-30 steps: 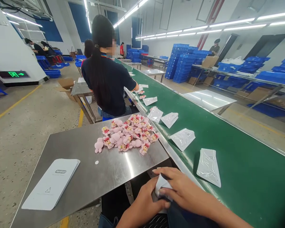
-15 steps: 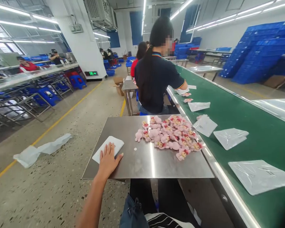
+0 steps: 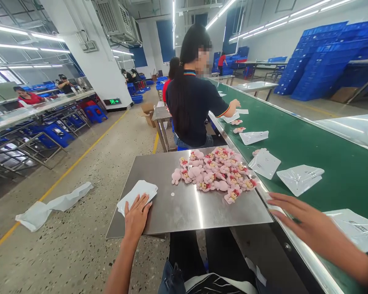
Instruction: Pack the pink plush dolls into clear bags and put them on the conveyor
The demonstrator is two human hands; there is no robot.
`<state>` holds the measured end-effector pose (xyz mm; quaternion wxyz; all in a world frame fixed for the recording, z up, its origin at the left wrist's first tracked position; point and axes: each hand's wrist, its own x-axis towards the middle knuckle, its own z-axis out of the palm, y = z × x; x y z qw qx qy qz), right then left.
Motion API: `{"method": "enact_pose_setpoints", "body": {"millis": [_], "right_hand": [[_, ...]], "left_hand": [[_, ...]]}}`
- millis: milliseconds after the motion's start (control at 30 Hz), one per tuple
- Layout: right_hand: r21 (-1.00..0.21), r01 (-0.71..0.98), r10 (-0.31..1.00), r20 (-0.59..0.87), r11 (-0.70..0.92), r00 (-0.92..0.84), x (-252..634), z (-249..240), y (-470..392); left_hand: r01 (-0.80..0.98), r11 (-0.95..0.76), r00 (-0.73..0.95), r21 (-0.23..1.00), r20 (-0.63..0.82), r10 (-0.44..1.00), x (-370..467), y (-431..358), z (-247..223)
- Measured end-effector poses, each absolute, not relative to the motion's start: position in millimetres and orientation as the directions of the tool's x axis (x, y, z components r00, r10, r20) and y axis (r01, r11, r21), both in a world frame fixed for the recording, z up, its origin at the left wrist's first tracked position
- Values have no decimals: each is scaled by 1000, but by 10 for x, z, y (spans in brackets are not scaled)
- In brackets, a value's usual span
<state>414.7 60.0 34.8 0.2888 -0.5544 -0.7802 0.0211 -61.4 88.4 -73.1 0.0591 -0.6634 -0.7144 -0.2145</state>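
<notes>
My left hand (image 3: 137,214) lies with fingers stretched out on a stack of white plastic bags (image 3: 141,188) at the left of the steel table (image 3: 171,216). Over the metal edge of the conveyor, at the table's right corner, my right hand (image 3: 300,216) hovers with its fingers extended and nothing visible in them. A pile of small pink plush dolls (image 3: 213,173) covers the table's right half, left of that hand. Beyond and partly behind my right forearm, a white plastic bag (image 3: 355,226) lies on the green belt (image 3: 297,143).
More bags (image 3: 301,179) and a few pink dolls lie along the belt. A co-worker (image 3: 190,94) sits beyond the table, one arm over the belt. A small white disc (image 3: 172,194) rests on the table. White sheeting (image 3: 55,206) lies on the floor at left.
My right hand has come into view from the right, reaching over the belt's edge. My left hand stays on the bag stack, shifted slightly. The co-worker's arm has extended over the belt.
</notes>
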Motion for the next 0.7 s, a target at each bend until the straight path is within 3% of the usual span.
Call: {"method": "enact_pose_setpoints", "body": {"millis": [133,200,233,300,400,467,533,633,700], "right_hand": [[-430,658,786,360,618,-502,3175,235,972],[-477,539,714,365,694,-597,2705,274,1003],[-480,482,667,366,733,-650,2516,298,987],[-444,397,560,336,803,-758,2256,324,923],[-345,347,439,239,872,-866,2088,279,854],[-311,312,380,188,898,-906,2013,204,898],[-337,265,336,170,903,-927,1907,104,1033],[-359,375,474,245,855,-846,1723,-86,1318],[-300,522,599,304,798,-741,1661,-230,1444]], "left_hand": [[950,-83,-62,300,444,894,-479,672,-491],[869,-227,27,440,415,909,-338,473,-353],[792,-258,58,553,353,934,-262,365,-301],[606,-145,61,782,137,989,-127,170,-253],[292,87,89,952,-118,989,-30,12,-320],[158,161,186,974,-189,964,-17,1,-423],[106,252,175,962,-268,947,2,29,-534],[-64,397,-97,916,-402,911,64,62,-674],[-234,404,-238,884,-455,858,98,47,-741]]}}
